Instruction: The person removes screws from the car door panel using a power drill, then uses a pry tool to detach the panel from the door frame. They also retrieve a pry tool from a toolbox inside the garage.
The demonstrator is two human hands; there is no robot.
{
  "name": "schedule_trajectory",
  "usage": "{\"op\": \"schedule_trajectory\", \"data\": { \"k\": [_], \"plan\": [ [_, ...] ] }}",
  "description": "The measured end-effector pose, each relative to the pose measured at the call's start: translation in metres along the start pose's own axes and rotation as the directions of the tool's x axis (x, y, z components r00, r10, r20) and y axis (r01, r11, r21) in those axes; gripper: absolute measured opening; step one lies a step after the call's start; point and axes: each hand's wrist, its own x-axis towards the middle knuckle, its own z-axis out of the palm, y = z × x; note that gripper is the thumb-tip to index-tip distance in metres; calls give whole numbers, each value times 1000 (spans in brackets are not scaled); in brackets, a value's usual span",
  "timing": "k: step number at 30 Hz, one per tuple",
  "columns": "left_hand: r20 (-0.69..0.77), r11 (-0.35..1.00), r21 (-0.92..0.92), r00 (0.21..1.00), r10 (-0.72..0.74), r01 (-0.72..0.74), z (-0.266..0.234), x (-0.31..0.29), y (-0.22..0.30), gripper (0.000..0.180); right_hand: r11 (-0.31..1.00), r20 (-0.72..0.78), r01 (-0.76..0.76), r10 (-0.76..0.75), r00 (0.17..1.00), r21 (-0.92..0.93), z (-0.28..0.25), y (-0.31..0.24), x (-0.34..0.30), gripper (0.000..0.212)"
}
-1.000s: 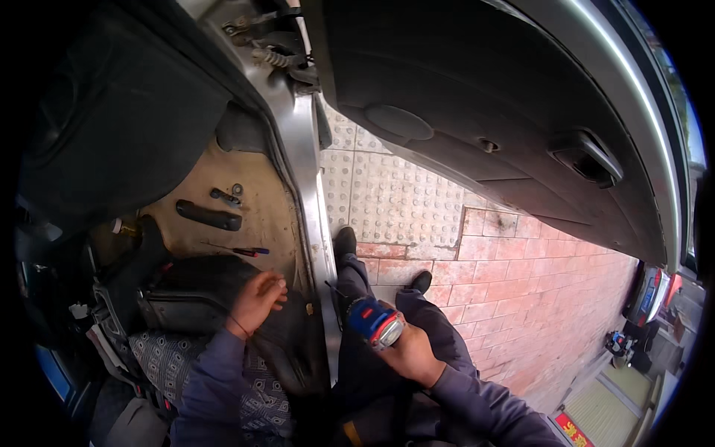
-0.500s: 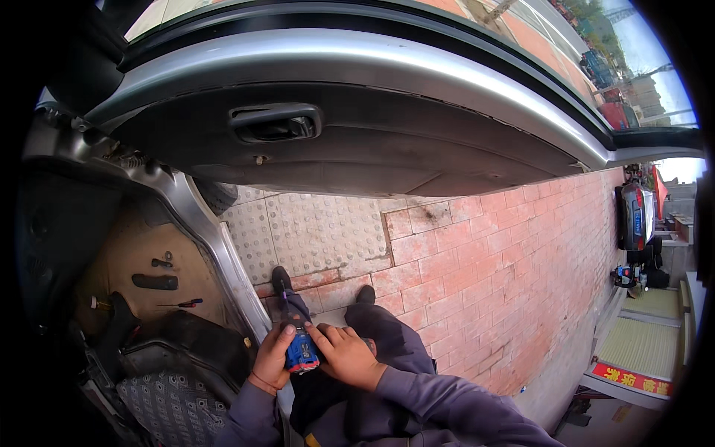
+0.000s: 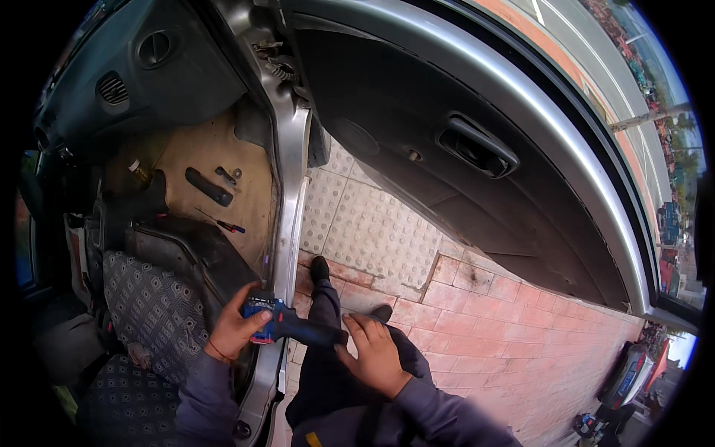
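My left hand (image 3: 233, 328) is closed around the blue body of a cordless drill (image 3: 309, 331), by the door sill. Its dark handle points right, toward my other hand. A thin bit seems to stick out at the far side of the drill. My right hand (image 3: 376, 356) has its fingers stretched out beside the handle's end. Whether the fingertips touch the handle I cannot tell.
On the tan car floor lie a dark handle-shaped trim piece (image 3: 208, 187), a smaller dark part (image 3: 226, 176) and a screwdriver (image 3: 231, 226). A patterned seat (image 3: 153, 294) is at left. The opened car door (image 3: 477, 149) spans the far right, above pink paving (image 3: 477, 335).
The view has swung left toward the car interior. The drill has turned, its handle now pointing right. My right hand has moved off the drill's body to the handle's end.
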Motion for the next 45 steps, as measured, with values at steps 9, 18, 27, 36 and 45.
{"op": "schedule_trajectory", "data": {
  "k": [9, 18, 27, 36, 45],
  "plan": [
    [-373, 997, -1, 925, 72, -78, -306, -65, -2, 92, 961, 105, -270, 263, 959, 62, 1, 45, 50, 34],
    [-215, 905, -411, 954, -210, 107, -459, -74, -147, 77, 894, 74, -430, 424, 903, 127, -21, 42, 85, 30],
    [-362, 375, 906, 822, 439, 199, -457, -53, -97, 65, 766, -333, -340, 570, 751, 546, -114, 45, 126, 33],
    [150, 584, 281, 636, 757, -762, 150, 111, 171, 55, 904, -663, -169, 406, 629, 393, -175, 38, 155, 51],
    [-103, 790, -474, 916, 387, -387, 295, 141, 200, 42, 817, -643, 37, 424, 637, 575, -176, 49, 150, 39]
  ]
}}
